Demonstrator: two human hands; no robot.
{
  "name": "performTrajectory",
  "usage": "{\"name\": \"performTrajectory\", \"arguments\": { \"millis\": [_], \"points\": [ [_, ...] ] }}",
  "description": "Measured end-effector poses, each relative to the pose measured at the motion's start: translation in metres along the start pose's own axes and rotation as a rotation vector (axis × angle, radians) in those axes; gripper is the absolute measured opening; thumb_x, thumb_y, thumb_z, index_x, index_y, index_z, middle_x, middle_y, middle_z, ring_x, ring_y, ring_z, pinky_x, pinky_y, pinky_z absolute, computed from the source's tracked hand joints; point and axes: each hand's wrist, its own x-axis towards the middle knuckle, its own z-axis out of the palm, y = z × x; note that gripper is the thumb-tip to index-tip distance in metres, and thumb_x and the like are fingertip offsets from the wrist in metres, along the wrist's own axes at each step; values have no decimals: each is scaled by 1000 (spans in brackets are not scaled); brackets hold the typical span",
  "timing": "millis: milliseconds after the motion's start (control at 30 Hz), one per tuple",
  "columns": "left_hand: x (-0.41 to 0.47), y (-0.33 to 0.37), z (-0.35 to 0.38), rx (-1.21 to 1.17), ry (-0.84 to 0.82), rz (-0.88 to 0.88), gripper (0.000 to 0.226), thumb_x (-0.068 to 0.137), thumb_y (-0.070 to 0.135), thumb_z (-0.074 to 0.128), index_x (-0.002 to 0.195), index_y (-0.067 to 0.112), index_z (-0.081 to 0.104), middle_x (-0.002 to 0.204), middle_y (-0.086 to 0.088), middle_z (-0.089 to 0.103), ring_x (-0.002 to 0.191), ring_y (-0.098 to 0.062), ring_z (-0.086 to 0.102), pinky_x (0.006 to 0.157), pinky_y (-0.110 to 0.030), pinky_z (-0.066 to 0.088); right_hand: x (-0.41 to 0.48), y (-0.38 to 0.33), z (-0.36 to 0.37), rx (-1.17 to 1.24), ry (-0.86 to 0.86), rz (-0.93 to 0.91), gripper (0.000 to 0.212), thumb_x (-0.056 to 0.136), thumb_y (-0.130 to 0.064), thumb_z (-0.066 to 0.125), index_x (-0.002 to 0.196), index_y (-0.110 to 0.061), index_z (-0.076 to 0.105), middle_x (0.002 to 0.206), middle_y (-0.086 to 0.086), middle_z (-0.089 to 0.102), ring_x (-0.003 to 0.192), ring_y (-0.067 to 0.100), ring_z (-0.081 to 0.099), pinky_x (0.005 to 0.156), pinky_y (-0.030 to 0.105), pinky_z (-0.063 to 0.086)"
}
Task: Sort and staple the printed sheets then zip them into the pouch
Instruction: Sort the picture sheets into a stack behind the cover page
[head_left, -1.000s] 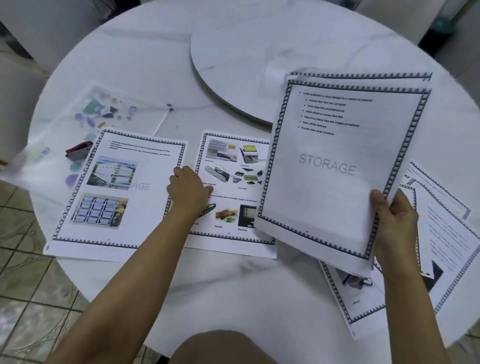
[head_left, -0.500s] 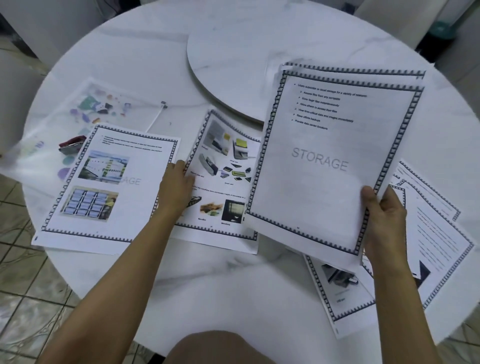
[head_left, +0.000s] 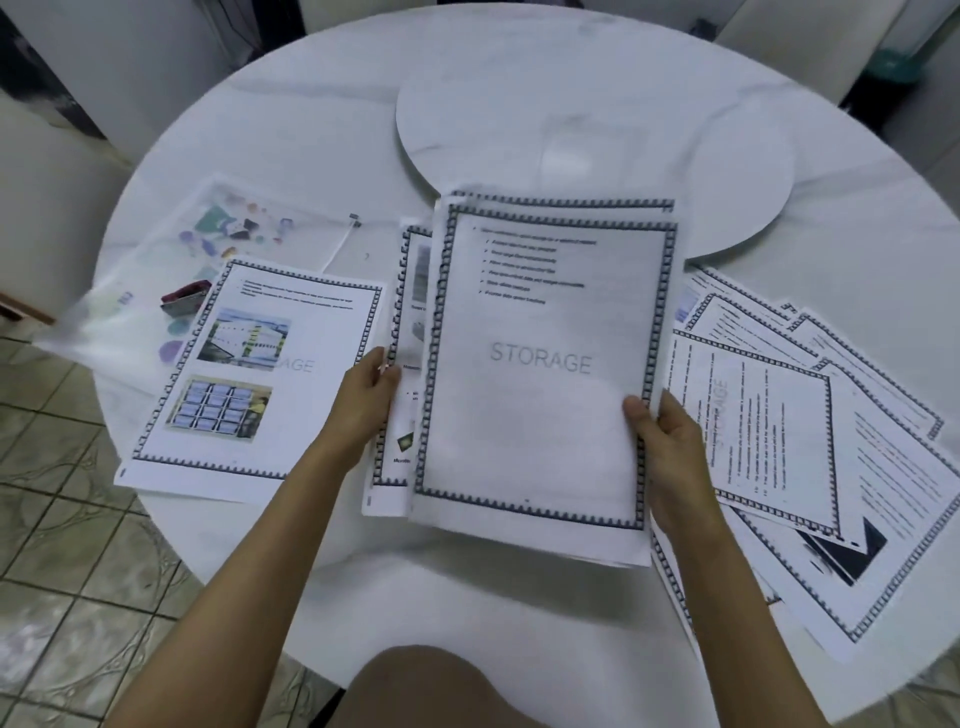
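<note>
A stack of bordered printed sheets (head_left: 540, 374) with the word STORAGE on top is held above the white round table (head_left: 322, 140). My right hand (head_left: 670, 441) grips its right edge, thumb on top. My left hand (head_left: 366, 395) pinches the left edge of a picture sheet (head_left: 402, 364) lying mostly under the stack. Another sheet with two photos (head_left: 260, 374) lies flat to the left. A clear patterned zip pouch (head_left: 208, 260) lies at the far left, and a small red stapler (head_left: 182, 301) rests on it.
Several more bordered sheets (head_left: 831, 441) are fanned out on the table's right side. A round turntable slab (head_left: 597, 130) sits in the table's middle, behind the stack. My knee (head_left: 441, 691) shows below the table edge. Tiled floor lies at the left.
My right hand has brought the STORAGE stack leftward over the picture sheet. My left hand, which was resting on that sheet, now pinches its left edge.
</note>
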Motion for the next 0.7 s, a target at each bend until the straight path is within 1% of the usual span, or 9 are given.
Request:
{"name": "performTrajectory", "arguments": {
  "millis": [67, 133, 233, 300, 367, 500, 600, 633, 700],
  "points": [
    [-6, -2, -3, -48, -53, -29, 23, 100, 15, 36, 117, 16, 53, 110, -1, 64, 94, -10, 63, 82, -25, 52, -1, 12, 8, -75, 11, 40, 10, 91, -20, 54, 97, -16, 61, 92, -4, 70, 86, 13, 68, 76, 26, 56],
    [-12, -8, -6, -74, -75, -71, 21, 100, 16, 36, 114, 20, 52, 103, 5, 63, 93, -2, 65, 75, -17, 51, -2, 28, 13, -153, 16, 80, 10, 94, -18, 52, 97, -19, 62, 98, -4, 68, 92, 14, 65, 85, 32, 53],
    [-18, -18, -4, -70, -100, -148, 31, 101, 26, 35, 125, 15, 50, 120, 5, 56, 121, -21, 52, 101, -33, 42, -8, 49, 24, -233, 33, 167, 21, 94, -21, 52, 112, -13, 60, 111, 3, 65, 103, 20, 61, 89, 35, 50],
    [-25, -19, -3, -58, -99, -179, 29, 100, 29, 35, 125, 18, 44, 117, 8, 46, 109, -12, 51, 96, -26, 38, -14, 56, 32, -290, 31, 188, 21, 95, -16, 50, 114, -13, 59, 105, 1, 63, 99, 18, 60, 77, 25, 49],
    [-28, -25, -1, -37, -110, -161, 23, 98, 28, 40, 119, 19, 47, 111, 7, 51, 99, -10, 55, 86, -26, 43, -18, 62, 38, -329, 33, 215, 20, 96, -15, 48, 113, -13, 59, 103, 1, 62, 97, 18, 58, 79, 26, 47],
    [-30, -28, -7, 38, -126, -58, 22, 96, 20, 46, 117, 15, 51, 119, -1, 60, 111, -22, 58, 98, -43, 47, -20, 66, 43, -432, 50, 216, 19, 95, -18, 50, 109, -11, 61, 102, 8, 65, 93, 22, 60, 84, 33, 48],
    [-29, -17, -11, 76, -152, 26, 17, 97, 18, 43, 113, 22, 49, 110, 10, 59, 107, -13, 56, 97, -33, 45, -19, 63, 43, -519, 70, 154, 26, 94, -23, 52, 96, 2, 60, 89, 22, 63, 78, 28, 58, 71, 35, 46],
    [-29, -12, -12, 63, -162, 41, 17, 97, 18, 43, 113, 24, 46, 108, 15, 57, 104, -8, 56, 96, -30, 44, -18, 61, 45, -529, 76, 131, 26, 93, -24, 53, 96, 1, 60, 89, 20, 62, 78, 28, 57, 69, 35, 45],
    [-26, -5, -20, 30, -170, 55, 20, 97, 21, 43, 117, 20, 45, 115, 15, 56, 106, -5, 55, 99, -30, 42, -14, 58, 47, -524, 96, 91, 21, 93, -25, 54, 101, -7, 60, 103, 13, 62, 91, 27, 59, 80, 36, 47]
  ]
}}
